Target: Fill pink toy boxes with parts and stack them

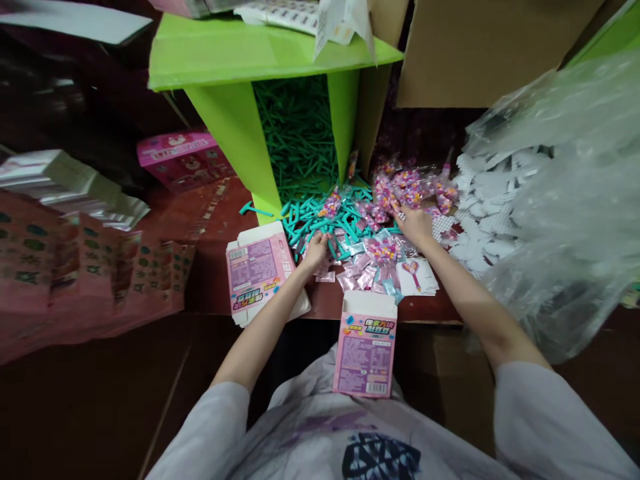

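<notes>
My left hand (317,249) rests with curled fingers on a spill of teal plastic sticks (306,215) at the table's middle; whether it grips one I cannot tell. My right hand (415,223) reaches into a heap of small clear packets of pink and purple beads (406,187), fingers on one packet. A pink open box (366,353) stands upright at the table's near edge against my lap. A stack of flat pink boxes (259,271) lies left of my left hand. Small pink sachets and white cards (418,276) lie between my hands.
A green carton (235,120) lies tipped on its side, more teal sticks inside. A large clear plastic bag (575,200) of white pieces fills the right. Brown cardboard (475,53) stands behind. Pink printed packaging (90,267) and a pink box (183,159) lie left.
</notes>
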`<state>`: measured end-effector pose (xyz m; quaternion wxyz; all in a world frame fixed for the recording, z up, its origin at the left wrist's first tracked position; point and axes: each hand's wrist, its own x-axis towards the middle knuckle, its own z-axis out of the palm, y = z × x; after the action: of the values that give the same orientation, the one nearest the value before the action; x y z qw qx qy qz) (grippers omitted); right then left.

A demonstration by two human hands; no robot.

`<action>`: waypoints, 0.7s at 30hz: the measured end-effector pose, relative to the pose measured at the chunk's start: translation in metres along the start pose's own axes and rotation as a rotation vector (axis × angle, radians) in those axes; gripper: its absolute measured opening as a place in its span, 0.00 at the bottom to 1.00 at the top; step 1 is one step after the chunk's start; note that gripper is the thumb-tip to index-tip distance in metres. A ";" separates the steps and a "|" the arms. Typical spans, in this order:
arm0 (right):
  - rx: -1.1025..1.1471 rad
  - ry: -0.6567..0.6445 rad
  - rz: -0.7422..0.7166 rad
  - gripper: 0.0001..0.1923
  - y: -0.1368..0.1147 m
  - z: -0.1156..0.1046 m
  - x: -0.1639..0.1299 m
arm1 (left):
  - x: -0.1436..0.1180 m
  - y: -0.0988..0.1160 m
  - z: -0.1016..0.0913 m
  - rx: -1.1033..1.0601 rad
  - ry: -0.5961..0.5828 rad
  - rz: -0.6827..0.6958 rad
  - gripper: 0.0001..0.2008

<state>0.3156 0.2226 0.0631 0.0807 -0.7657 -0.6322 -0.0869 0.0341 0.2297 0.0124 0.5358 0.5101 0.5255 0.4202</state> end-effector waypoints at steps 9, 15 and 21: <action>0.024 0.109 -0.012 0.19 0.021 -0.004 0.001 | -0.008 0.023 -0.004 0.005 0.020 0.038 0.11; 0.283 0.372 -0.003 0.19 0.034 -0.028 -0.007 | -0.090 0.029 0.017 0.319 -0.123 0.346 0.10; 0.493 0.354 0.103 0.16 0.060 -0.041 0.000 | -0.159 0.005 0.037 0.492 -0.437 0.581 0.12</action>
<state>0.3735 0.2016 0.1018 0.3772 -0.7270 -0.5707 -0.0589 0.0563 0.0697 0.0359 0.3565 0.8262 0.3187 0.2980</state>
